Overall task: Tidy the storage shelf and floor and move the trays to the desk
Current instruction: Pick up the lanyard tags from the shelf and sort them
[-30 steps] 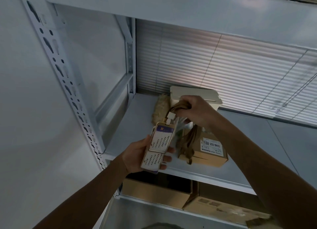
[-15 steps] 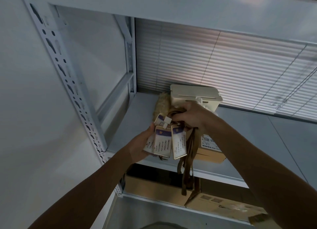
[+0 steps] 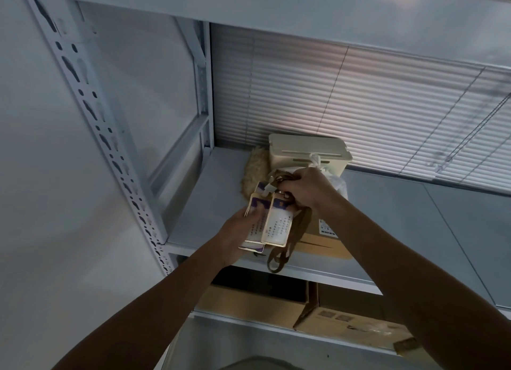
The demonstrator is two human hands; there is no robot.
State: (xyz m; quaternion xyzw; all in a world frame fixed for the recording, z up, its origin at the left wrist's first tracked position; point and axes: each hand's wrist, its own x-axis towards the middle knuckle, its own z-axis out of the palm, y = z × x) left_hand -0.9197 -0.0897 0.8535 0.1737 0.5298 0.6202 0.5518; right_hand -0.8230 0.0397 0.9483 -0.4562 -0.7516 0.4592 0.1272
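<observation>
We see both hands meeting over the front left part of the middle shelf board of the white metal rack. The left hand comes up from below and cups a small stack of badge cards, its fingers curled behind them and its thumb lying across the printed face of the nearest card. The cards stand roughly upright, fanned a little, just above the shelf's front edge. The right hand sits directly above the cards, closed round the bunched brown lanyards where they join the card tops. The rest of the straps hang down behind the cards, and a loop drops past the shelf lip.

Under the right wrist, a labelled cardboard box rests on the same shelf. Behind the hands are a cream lidded plastic box and, to its left, a tan fluffy item that we cannot make out. Open cardboard cartons stand on the shelf below.
</observation>
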